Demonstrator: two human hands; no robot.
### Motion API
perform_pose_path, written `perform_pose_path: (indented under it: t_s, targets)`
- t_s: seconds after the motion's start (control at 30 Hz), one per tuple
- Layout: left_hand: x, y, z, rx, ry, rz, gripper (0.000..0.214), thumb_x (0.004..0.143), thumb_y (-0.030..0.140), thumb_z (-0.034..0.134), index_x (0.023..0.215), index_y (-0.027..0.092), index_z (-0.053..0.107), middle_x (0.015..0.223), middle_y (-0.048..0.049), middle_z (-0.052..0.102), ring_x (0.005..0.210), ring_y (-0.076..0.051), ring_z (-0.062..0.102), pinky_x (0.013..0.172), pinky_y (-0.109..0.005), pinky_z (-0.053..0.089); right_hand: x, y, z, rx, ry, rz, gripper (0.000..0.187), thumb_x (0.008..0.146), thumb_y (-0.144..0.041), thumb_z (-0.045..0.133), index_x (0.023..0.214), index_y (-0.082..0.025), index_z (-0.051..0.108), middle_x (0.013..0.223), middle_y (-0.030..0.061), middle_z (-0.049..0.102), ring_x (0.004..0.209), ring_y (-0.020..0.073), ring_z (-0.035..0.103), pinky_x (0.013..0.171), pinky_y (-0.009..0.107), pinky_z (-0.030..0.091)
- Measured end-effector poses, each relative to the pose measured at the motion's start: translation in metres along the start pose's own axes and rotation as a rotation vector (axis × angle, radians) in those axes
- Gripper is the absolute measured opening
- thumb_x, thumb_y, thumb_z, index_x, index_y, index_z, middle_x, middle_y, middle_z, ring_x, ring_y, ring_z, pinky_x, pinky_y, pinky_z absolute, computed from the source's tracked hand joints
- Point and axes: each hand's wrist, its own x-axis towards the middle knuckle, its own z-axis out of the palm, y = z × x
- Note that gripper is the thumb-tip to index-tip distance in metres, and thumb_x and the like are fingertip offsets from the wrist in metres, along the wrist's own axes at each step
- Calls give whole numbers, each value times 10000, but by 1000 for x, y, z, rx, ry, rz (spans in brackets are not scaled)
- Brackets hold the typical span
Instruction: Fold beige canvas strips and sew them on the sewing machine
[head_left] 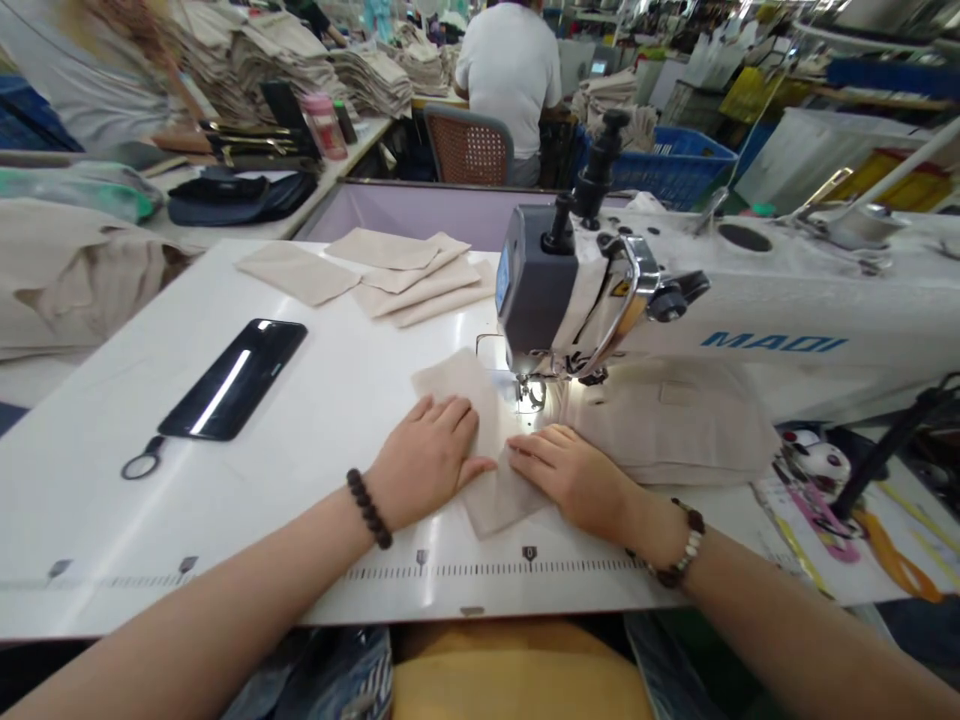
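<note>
A beige fabric piece [495,505] lies on the white sewing table, its right edge by the needle area of the sewing machine [536,385]. My left hand [427,455] rests flat on its left part, fingers stretched toward the machine. On the right part lies my right hand [574,475], its fingers extended over the cloth just in front of the presser foot. Both hands press on the cloth without gripping it. To the right, under the machine arm, sits a larger sewn beige piece [667,425] with a small label patch.
Several loose beige pieces [412,265] lie at the table's back. A black phone [236,380] with a ring strap is on the left. Scissors with pink handles [825,525] lie at right. Beyond the table, a person in white [510,75] sits near a blue basket [679,160].
</note>
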Motion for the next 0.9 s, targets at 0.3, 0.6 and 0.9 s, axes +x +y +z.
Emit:
perform_pose_path:
  t_s: [0.3,0.6,0.9]
  targets:
    - [49,-6,2,-34,-97,132,257,849,222,531,1064,83,548,1140,-134,532,1071,-239,489,912,-337,395,-11,8,5,-38,150,219,302,872,-176,424,1116,-36,532,1139,180,523,1065,259,451,929,395,413]
    - [52,-10,9,-39,-9,112,437,845,382,524,1113,38,502,1133,-164,514,1107,-277,447,972,-418,333,-6,12,6,63,73,265,297,871,-90,345,1059,-114,575,936,109,535,860,204,468,808,357,434]
    - [56,-13,15,-62,-16,106,416,872,374,478,1151,65,476,1217,-158,490,1208,-269,374,1031,-435,265,-4,16,14,54,94,300,320,873,-68,308,1063,-99,564,862,91,526,803,186,450,749,311,419]
